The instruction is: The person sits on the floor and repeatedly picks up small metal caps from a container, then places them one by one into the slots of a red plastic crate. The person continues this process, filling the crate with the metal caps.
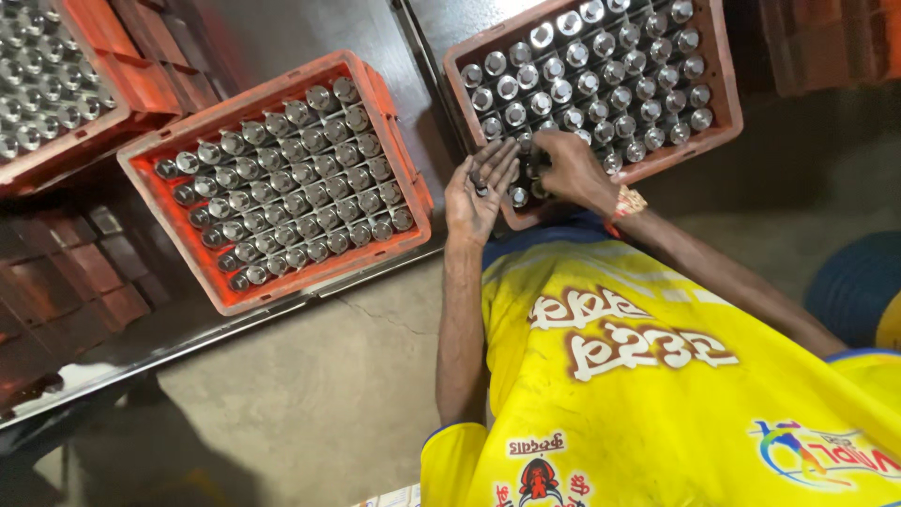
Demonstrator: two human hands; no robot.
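Head view, looking down my own yellow shirt [657, 376] at three orange crates of upright metal cylinders. I see the middle crate [282, 178] on the left looking full, every cell showing a shiny top. Far-left crate [56, 84] is cut off by the frame, but what shows is packed too. The crate under my hands [601, 84] is full across its far rows; my hands cover its near corner, so I can't tell how many cells stay empty there. I judge the filling nearly done, that corner being what's left. My left hand [479, 188] is open, palm up, fingers spread, with a small dark piece [482, 191] lying in it. My right hand [572, 169] is curled down onto the cylinder tops [526, 183] at the rim; grip hidden, cannot tell what it pinches.
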